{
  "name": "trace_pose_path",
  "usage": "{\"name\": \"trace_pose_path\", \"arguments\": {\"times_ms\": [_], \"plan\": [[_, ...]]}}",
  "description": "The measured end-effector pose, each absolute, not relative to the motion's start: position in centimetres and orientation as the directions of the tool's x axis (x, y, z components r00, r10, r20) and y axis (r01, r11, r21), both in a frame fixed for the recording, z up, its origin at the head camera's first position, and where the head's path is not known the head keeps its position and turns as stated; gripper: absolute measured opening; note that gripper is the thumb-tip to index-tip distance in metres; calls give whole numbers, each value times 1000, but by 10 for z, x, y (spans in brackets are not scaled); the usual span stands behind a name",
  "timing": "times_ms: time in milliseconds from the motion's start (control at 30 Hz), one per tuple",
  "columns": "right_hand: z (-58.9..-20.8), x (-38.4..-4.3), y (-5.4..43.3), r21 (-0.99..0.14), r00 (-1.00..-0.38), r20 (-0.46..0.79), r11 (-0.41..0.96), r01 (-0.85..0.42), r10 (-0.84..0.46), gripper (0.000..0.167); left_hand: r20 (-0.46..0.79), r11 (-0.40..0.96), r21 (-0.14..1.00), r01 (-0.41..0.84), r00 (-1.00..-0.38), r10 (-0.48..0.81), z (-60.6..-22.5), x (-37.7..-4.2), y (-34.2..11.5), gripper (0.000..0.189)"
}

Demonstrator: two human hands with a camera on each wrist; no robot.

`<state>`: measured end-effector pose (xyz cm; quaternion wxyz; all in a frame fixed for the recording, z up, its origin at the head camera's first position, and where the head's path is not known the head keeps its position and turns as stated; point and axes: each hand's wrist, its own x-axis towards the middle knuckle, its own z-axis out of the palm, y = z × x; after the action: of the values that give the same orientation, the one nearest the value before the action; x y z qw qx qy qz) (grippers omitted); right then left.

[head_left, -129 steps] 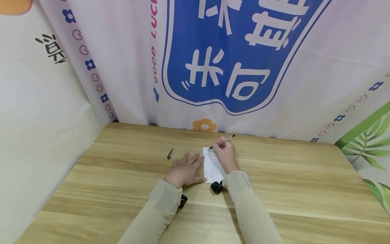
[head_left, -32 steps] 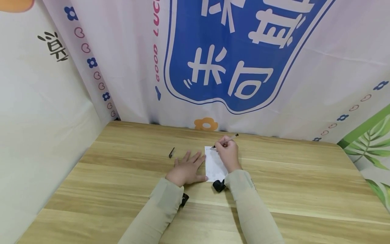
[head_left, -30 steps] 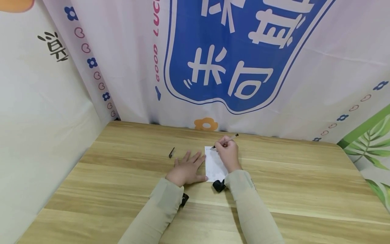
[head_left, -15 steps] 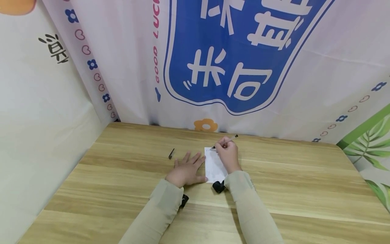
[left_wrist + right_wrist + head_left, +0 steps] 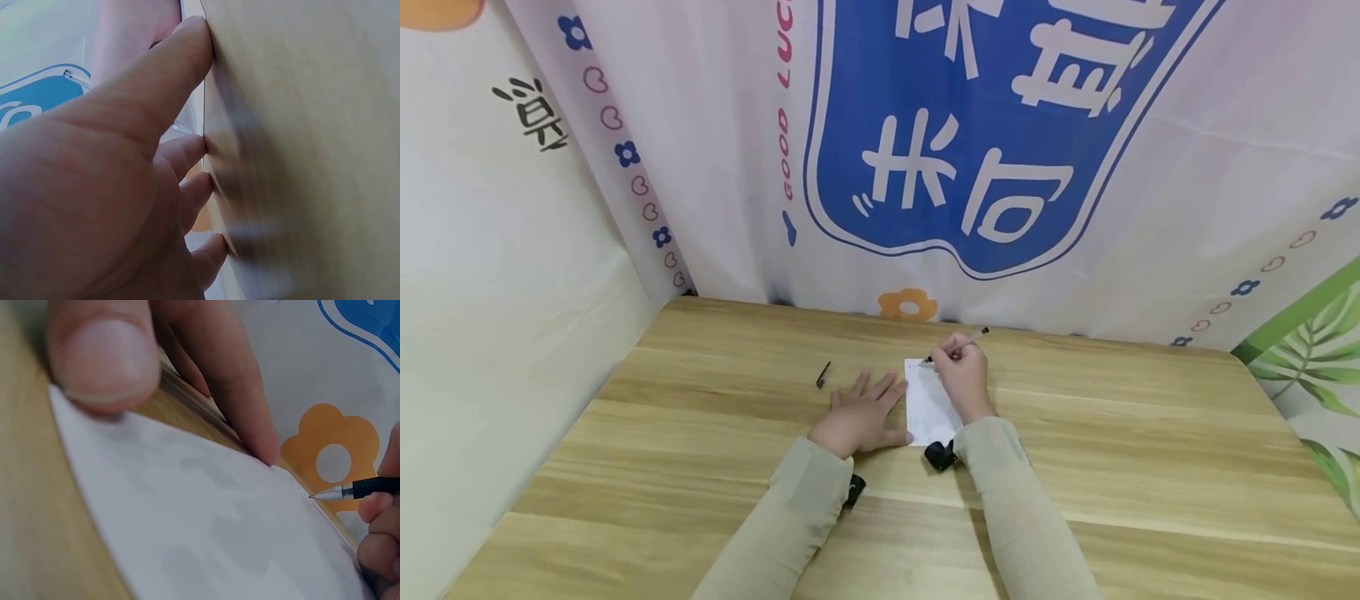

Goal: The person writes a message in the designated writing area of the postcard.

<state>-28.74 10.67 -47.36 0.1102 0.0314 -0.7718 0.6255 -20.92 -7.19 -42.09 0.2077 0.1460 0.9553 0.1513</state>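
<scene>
A small white sheet of paper (image 5: 929, 410) lies on the wooden table. My right hand (image 5: 962, 377) grips a pen (image 5: 974, 337) with a clear barrel and black ends. Its metal tip meets the paper near the top edge, where a short row of tiny marks shows. In the right wrist view, the pen (image 5: 375, 487) has its point at the sheet's far edge. My left hand (image 5: 857, 421) rests flat with fingers spread, thumb and index fingertip at the sheet's left edge. The left wrist view shows the left hand (image 5: 119, 162) side-on, fingertips pressing down.
A black-and-clear pen cap (image 5: 823, 375) lies on the table (image 5: 1112, 450), beyond the left fingers. Behind the table's back edge hangs a printed cloth (image 5: 722, 167). Black wrist cameras sit at both cuffs, the right one (image 5: 939, 456) close to the paper's lower edge.
Since the earliest frame, the pen tip has moved slightly right along the paper's top, and more tiny marks show there. The left hand stays in place; the head view shifts slightly.
</scene>
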Motion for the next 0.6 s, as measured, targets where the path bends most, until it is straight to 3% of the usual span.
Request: {"name": "trace_pose_path", "arguments": {"times_ms": [600], "plan": [[-469,-286,107,-964,-977,186,213,-161,101,12,-355,911,352,217,-869,344,-423,-211,-72,84]]}}
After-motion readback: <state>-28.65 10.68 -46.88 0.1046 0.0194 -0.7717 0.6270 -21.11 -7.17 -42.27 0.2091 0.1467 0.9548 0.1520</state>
